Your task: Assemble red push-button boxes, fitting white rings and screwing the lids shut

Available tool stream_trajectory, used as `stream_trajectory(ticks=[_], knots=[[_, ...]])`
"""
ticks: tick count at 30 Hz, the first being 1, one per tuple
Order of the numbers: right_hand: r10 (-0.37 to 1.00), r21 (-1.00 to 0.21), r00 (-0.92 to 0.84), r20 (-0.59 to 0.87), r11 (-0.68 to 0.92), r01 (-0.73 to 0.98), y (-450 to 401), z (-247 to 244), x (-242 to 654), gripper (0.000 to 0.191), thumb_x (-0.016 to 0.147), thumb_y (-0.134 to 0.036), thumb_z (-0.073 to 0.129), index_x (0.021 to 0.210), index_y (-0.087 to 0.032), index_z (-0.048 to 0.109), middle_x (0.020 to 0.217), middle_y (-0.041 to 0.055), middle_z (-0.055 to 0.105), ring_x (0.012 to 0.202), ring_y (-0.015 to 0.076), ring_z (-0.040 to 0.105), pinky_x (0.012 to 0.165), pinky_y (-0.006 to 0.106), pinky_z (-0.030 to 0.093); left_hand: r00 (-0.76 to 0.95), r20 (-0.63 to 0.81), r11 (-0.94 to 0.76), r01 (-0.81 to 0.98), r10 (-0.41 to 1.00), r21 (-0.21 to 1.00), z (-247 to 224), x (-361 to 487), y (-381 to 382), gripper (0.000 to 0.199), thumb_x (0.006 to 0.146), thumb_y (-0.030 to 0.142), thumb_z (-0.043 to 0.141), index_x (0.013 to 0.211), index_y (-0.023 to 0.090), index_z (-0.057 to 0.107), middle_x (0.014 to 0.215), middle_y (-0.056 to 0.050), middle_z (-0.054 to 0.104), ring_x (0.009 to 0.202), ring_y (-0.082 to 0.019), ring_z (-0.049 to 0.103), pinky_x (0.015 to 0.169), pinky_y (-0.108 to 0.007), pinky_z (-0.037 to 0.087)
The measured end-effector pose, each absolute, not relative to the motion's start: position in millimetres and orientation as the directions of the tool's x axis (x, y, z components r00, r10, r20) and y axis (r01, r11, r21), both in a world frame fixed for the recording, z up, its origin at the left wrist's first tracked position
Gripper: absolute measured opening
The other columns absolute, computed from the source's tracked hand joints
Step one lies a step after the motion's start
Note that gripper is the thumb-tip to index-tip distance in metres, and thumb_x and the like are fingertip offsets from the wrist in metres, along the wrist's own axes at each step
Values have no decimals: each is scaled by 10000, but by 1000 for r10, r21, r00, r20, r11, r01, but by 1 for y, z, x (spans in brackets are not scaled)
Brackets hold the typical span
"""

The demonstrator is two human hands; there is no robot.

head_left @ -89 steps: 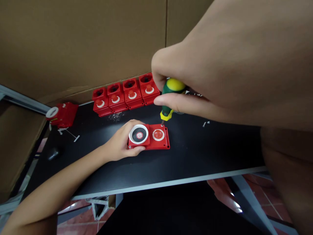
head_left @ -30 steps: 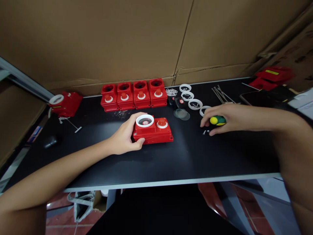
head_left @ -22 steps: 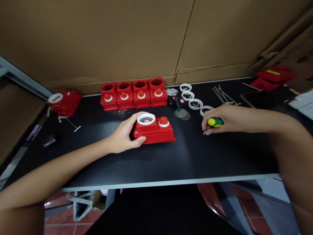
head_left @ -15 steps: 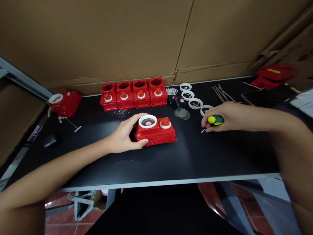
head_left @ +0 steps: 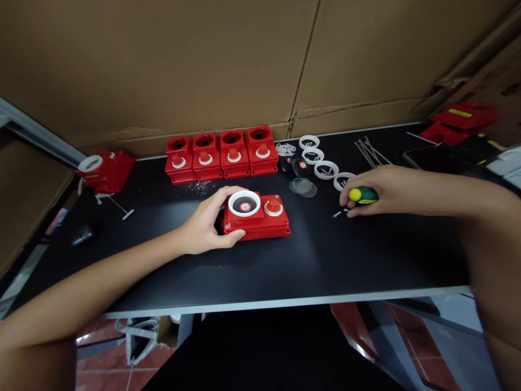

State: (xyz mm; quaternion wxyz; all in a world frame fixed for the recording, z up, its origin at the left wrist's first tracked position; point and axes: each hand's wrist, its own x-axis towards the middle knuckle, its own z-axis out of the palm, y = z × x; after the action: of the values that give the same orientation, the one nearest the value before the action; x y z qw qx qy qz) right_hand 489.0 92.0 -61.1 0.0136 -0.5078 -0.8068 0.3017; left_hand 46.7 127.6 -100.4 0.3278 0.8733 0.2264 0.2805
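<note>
My left hand [head_left: 211,222] grips the left end of a red alarm box [head_left: 268,229], which lies on the black table. The box carries a white ring [head_left: 244,203] around a dark round insert and a red knob [head_left: 273,205] with a white collar. Off to the right, my right hand [head_left: 366,195] is closed around a screwdriver [head_left: 363,195] with a green and yellow handle; its shaft is hidden. Just below those fingertips small screws [head_left: 340,213] show near the table surface. Whether the fingers pinch one of them I cannot tell.
Several similar red boxes [head_left: 222,155] line the back, with another [head_left: 108,171] at the left. White rings with screws [head_left: 326,170], clear discs [head_left: 303,187] and cable ties [head_left: 371,152] lie back right. The table's front edge [head_left: 285,304] is near me.
My right hand has moved slightly right with the screwdriver, and a screw now shows apart from the fingertips. The left hand still grips the red alarm box, which sits slightly further left in view.
</note>
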Motion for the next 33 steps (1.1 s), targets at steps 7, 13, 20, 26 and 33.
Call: stream_trajectory(ticks=[7, 13, 20, 26, 33], knots=[[790, -552, -604, -102, 460, 695, 91, -63, 473, 352, 956, -580, 785, 966, -235, 851, 994, 55, 779, 835, 128, 734, 769, 253, 554, 754, 335, -715, 245, 565, 655, -96, 46, 122, 683, 893, 455, 842, 1467, 210, 567, 1387, -142, 770, 1181, -320, 802, 1089, -443, 656], [727, -533, -686, -16, 575, 621, 85, -60, 454, 241, 1021, -414, 682, 962, -235, 832, 987, 49, 776, 874, 126, 735, 765, 252, 560, 769, 319, -731, 266, 555, 629, -98, 48, 122, 695, 898, 472, 837, 1477, 223, 544, 1410, -145, 737, 1218, -328, 770, 1106, -458, 635], [738, -534, -654, 165, 625, 570, 67, -50, 421, 100, 957, -299, 696, 945, -217, 752, 949, -16, 770, 781, 51, 708, 730, 185, 537, 784, 435, -829, 172, 443, 533, -100, 51, 123, 679, 899, 407, 839, 1462, 231, 503, 1377, -150, 699, 1213, -335, 728, 1057, -498, 639], [708, -511, -577, 407, 700, 498, 49, -57, 389, 38, 981, -239, 715, 979, -207, 736, 949, -1, 780, 820, 61, 729, 739, 163, 572, 788, 400, -814, 208, 468, 543, -94, 51, 120, 660, 876, 394, 846, 1437, 228, 539, 1354, -132, 721, 1170, -326, 755, 1049, -464, 640], [569, -337, -608, 554, 821, 460, 39, -66, 372, 96, 1021, -136, 697, 1100, -191, 703, 1048, 16, 785, 940, 49, 766, 872, 136, 625, 790, 395, -811, 208, 469, 547, -92, 54, 120, 653, 864, 381, 853, 1420, 227, 549, 1325, -122, 733, 1133, -316, 762, 1031, -445, 641]])
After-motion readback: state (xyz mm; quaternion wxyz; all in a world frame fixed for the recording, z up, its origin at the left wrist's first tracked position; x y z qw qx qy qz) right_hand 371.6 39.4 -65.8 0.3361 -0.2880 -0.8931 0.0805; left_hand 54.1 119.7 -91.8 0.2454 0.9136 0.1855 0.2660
